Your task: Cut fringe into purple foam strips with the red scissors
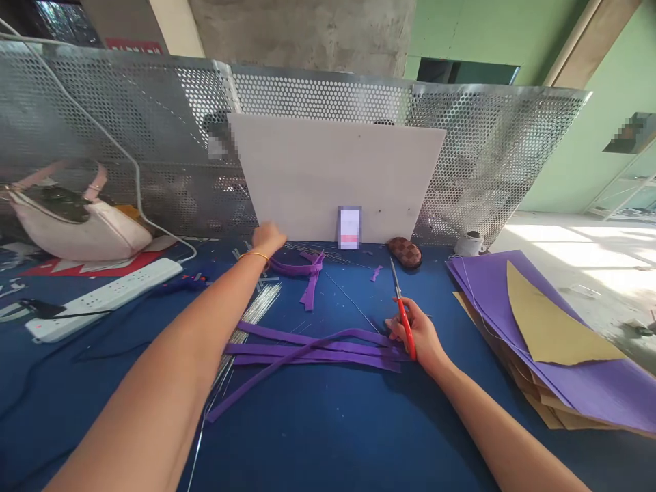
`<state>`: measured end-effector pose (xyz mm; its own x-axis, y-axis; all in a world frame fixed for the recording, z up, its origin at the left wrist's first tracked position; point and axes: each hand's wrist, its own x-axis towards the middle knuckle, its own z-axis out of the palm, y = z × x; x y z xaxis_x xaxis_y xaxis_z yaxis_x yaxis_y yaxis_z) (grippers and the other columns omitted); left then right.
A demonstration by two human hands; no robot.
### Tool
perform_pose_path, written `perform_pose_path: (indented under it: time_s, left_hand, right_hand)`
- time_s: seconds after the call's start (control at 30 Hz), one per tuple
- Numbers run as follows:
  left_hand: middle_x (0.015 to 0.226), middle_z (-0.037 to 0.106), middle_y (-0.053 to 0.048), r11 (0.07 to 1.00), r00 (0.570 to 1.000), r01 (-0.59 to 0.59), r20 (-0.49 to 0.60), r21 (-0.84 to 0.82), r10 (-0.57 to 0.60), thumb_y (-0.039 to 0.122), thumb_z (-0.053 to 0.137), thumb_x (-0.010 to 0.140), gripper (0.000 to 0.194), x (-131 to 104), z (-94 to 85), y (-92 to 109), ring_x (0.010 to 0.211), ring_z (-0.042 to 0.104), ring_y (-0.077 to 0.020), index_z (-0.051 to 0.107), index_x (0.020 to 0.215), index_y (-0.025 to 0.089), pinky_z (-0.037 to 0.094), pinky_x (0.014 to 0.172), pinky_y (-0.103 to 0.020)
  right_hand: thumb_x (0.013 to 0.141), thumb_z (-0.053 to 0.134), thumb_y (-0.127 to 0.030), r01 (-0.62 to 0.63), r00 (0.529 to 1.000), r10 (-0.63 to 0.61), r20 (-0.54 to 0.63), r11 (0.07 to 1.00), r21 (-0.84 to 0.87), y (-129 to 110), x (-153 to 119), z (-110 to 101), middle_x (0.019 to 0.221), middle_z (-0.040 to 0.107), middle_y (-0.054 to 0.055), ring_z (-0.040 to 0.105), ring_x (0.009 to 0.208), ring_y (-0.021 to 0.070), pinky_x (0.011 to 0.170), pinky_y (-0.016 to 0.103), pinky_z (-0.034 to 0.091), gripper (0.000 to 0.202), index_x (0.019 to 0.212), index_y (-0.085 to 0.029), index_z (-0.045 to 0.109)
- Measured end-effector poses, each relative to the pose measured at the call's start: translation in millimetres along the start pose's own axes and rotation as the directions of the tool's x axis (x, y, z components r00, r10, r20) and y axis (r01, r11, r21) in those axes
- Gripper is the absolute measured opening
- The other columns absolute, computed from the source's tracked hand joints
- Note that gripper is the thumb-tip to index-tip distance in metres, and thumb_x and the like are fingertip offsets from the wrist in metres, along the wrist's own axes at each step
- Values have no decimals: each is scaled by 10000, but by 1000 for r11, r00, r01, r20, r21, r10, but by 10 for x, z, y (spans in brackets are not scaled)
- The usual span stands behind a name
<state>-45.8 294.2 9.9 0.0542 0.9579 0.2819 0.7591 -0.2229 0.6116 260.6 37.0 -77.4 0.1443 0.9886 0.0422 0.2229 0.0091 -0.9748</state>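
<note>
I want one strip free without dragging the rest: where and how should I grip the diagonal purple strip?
Probably by the near-left end of the diagonal purple strip, pinched from the near side: it juts clear of the other strips, while the right end lies among them by the right hand.

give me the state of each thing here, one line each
Scissors: in the right hand, blades look shut
Left hand: grip hidden
Purple strips: loose, some crossing
Wires: loosely bunched, lying flat
Phone: upright, screen lit
White board: standing on edge
Handbag: upright
Purple sheets: lying over brown sheets
</note>
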Motion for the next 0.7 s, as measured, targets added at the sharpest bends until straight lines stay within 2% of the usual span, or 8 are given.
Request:
perform_pose_path:
  time_s: [0.07,0.13,0.2,0.3,0.37,0.43,0.57,0.7]
  left_hand:
    - [953,705,-96,983,990,18,138,182,-44,459,713,771,314,-109,147,73,1008,648,-297,708,878,165,509,810,-366]
    - [823,717,-102,950,959,-37,280,309,-53,533,755,684,361,-253,309,142,1002,655,-334,708,699,176,499,786,-337]
    - [891,712,-111,907,927,-101,370,409,-64,527,770,673,380,-394,440,190,1020,641,-337,707,760,164,498,829,-375]
    - [1123,641,-96,845,885,-179,458,503,-86,396,645,859,327,-507,503,214,1014,623,-244,637,1086,161,518,854,-417]
    - [1203,593,-91,811,877,-218,474,543,-81,333,580,915,323,-487,449,209,1017,612,-216,572,1200,180,530,847,-414]
    - [1219,584,-94,777,892,-253,449,576,-42,332,585,911,336,-399,342,206,1032,607,-224,566,1213,187,529,849,-413]
    - [1229,580,-101,719,924,-339,358,607,133,337,583,912,350,-134,124,237,1045,602,-231,561,1221,173,522,867,-437]
    - [1260,567,-106,685,905,-422,313,594,287,327,567,921,336,19,102,269,1087,583,-240,564,1221,177,501,909,-461]
  right_hand:
    - [720,694,-416,1,1000,-1,-1,1000,-9,-11,-3,6,689,562,-55,584,550,150,453,248,408,545,1196,-250,486]
    - [725,692,-413,6,1000,-6,0,1000,-20,-21,-7,11,705,577,-51,583,548,145,483,258,427,531,1188,-247,492]
    - [728,692,-416,11,1000,-11,2,1000,-27,-22,-10,12,714,580,-50,582,546,143,497,263,436,535,1192,-247,487]
    - [735,685,-433,13,1000,-13,5,999,-33,-7,-9,3,710,567,-53,595,554,151,497,267,448,545,1205,-250,478]
    - [746,676,-442,15,1000,-15,3,999,-36,7,-4,-4,695,553,-58,605,557,155,511,274,464,535,1205,-252,479]
    - [750,671,-444,17,1000,-17,-3,999,-37,16,0,-4,684,546,-61,604,552,154,517,276,472,528,1203,-252,482]
    - [724,688,-431,17,1000,-17,-7,999,-35,-3,-2,20,695,569,-53,587,541,150,488,267,456,531,1187,-250,501]
    - [706,697,-405,27,1000,-27,-5,999,-18,-45,-17,48,705,586,-52,579,551,144,526,277,486,526,1173,-252,510]
